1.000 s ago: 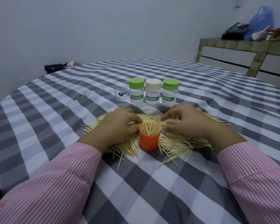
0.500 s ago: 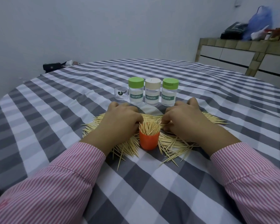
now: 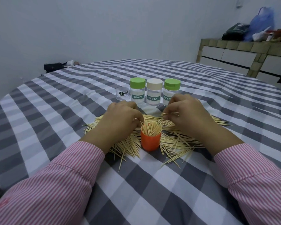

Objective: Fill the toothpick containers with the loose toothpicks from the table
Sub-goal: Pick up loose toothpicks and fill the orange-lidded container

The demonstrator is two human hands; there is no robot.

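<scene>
At frame centre, an orange cup (image 3: 150, 141) packed with upright toothpicks is ringed by the loose pile (image 3: 177, 140). A few picks (image 3: 169, 113) are pinched in the right hand (image 3: 187, 113). The left hand (image 3: 122, 117) is curled beside the cup; its grip cannot be told. Three capped jars (image 3: 154, 95) are lined up behind.

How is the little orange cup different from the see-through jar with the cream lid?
The open orange plastic cup is packed with upright toothpicks; the clear cream-lidded jar is capped and looks empty. The cup is opaque and unlabelled; the jar reads TOOTHPICK. The cup stands in the loose toothpick pile, the jar behind it. Both stand upright.
</scene>
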